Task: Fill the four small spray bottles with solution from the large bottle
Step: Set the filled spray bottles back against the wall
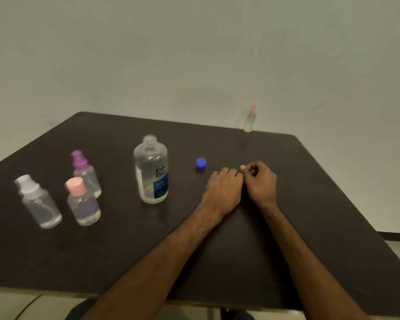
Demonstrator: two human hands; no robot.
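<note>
The large clear bottle (151, 169) with a blue label stands uncapped at the table's middle. Its blue cap (201, 163) lies to its right. Three small bottles stand at the left: one with a white sprayer (38, 202), one with a pink cap (83, 202) and one with a purple sprayer (85, 172). A fourth small bottle with an orange top (249, 120) stands at the far right edge. My left hand (223, 188) and my right hand (260, 181) rest side by side on the table, right of the blue cap, fingers curled and holding nothing that I can see.
The dark table (125, 250) stands against a plain pale wall. Its right edge runs diagonally toward me, with floor visible beyond it. My forearms cross the table's near right part.
</note>
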